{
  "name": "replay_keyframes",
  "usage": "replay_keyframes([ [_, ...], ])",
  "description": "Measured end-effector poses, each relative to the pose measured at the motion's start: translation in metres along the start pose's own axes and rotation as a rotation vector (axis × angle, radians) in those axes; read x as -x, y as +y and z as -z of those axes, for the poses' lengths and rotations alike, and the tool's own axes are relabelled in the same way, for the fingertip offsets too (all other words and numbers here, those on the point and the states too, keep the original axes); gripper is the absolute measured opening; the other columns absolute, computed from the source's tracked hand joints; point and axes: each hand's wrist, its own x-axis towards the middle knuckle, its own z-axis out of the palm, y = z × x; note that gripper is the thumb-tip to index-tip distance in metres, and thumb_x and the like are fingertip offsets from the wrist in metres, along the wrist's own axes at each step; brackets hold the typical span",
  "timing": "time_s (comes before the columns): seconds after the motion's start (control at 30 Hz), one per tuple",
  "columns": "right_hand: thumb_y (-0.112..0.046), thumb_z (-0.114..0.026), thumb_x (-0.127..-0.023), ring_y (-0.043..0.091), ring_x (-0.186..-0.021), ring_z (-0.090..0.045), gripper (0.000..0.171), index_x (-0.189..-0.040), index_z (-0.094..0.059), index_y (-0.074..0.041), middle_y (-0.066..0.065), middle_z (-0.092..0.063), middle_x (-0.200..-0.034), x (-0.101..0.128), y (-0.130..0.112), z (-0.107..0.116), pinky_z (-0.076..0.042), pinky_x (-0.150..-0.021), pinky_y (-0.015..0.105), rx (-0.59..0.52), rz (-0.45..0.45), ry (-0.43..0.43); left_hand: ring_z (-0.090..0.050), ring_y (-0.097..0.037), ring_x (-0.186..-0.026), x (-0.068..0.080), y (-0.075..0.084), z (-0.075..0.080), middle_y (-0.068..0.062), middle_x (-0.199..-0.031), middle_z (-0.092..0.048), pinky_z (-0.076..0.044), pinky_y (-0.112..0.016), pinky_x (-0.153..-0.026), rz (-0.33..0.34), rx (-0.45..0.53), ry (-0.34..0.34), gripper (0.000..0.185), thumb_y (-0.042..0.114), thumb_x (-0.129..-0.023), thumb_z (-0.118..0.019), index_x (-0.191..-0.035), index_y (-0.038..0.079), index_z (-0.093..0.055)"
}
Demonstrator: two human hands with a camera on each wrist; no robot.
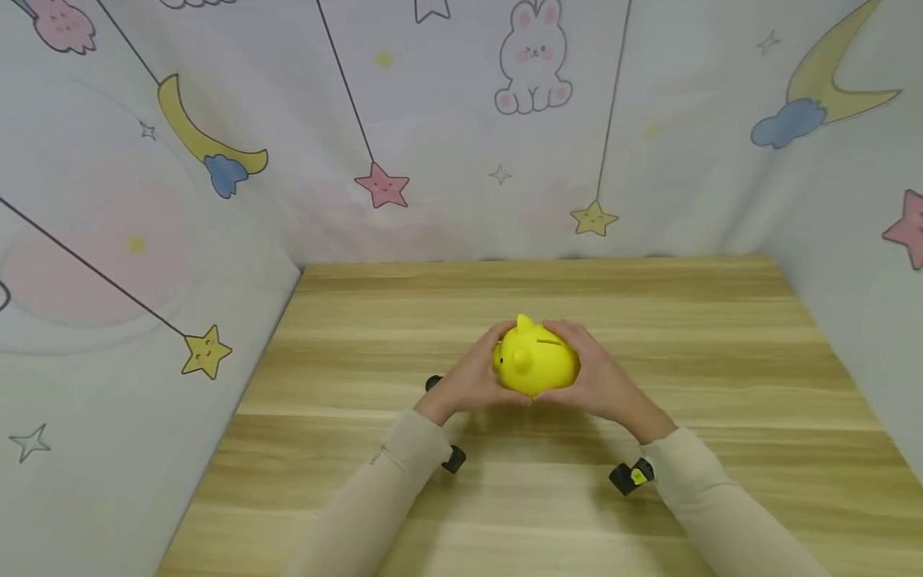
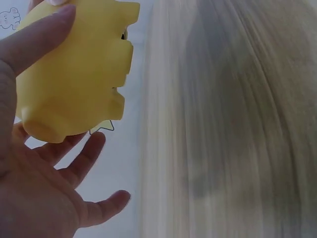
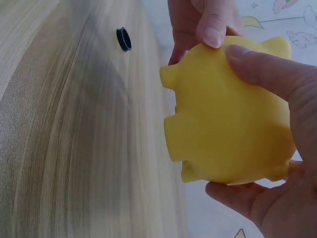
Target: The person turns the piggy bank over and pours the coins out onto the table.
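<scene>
Both grips are clamped on one yellow piggy bank: in the head view the left hand wraps its left side and the right hand wraps its right side, fingers curled round the body from behind. That view places the bank near the middle of the wooden desk, with its ear and coin slot facing up; whether it rests on the desk or sits just above it cannot be told. Contents of the bank are not visible. A small black ring lies on the desk just beside the left hand. A printed fabric backdrop with stars, moons and a rabbit encloses the desk on three sides. In the left wrist view, the left hand has its thumb across the top of the piggy bank and its fingers spread beneath it; the short legs point toward the blurred desk. In the right wrist view, the right hand pinches the piggy bank between thumb and fingers, a left-hand thumb presses its top edge, and the black ring lies on the desk well apart.
</scene>
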Motion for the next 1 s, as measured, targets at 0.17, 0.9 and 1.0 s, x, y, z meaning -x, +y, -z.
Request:
replay_keyframes([
  [0.17,-0.028,-0.086,-0.079,0.034,-0.128,-0.043,0.096,-0.154,-0.028,-0.012,0.012,-0.031,-0.153,0.001,0.003,0.005,-0.044,-0.1,0.055,-0.153,-0.078,-0.029,-0.048,-0.016,-0.123,0.002,-0.002,0.001,0.006,-0.148,-0.039,-0.04,-0.045,-0.104,0.01,0.036,0.063,0.112,0.037,-0.069,-0.092,-0.156,0.024,-0.023],
  [0.9,-0.017,-0.087,-0.078,0.038,-0.12,-0.056,0.09,-0.151,-0.035,-0.012,0.014,-0.033,-0.153,0.01,0.021,0.005,-0.051,-0.093,0.044,-0.344,-0.185,-0.057,-0.043,-0.019,-0.131,0.009,-0.009,0.009,0.0,-0.153,-0.038,-0.04,-0.042,-0.105,-0.082,-0.063,0.044,0.105,0.013,-0.074,-0.089,-0.156,0.015,-0.024],
  [1.0,-0.009,-0.086,-0.077,0.04,-0.125,-0.052,0.088,-0.149,-0.036,-0.013,0.014,-0.034,-0.152,0.008,0.018,0.002,-0.048,-0.097,0.049,-0.289,-0.117,-0.001,-0.043,-0.02,-0.132,0.009,-0.009,0.009,-0.003,-0.149,-0.041,-0.039,-0.039,-0.106,-0.149,-0.118,0.113,0.098,0.01,-0.075,-0.088,-0.153,0.013,-0.029],
])
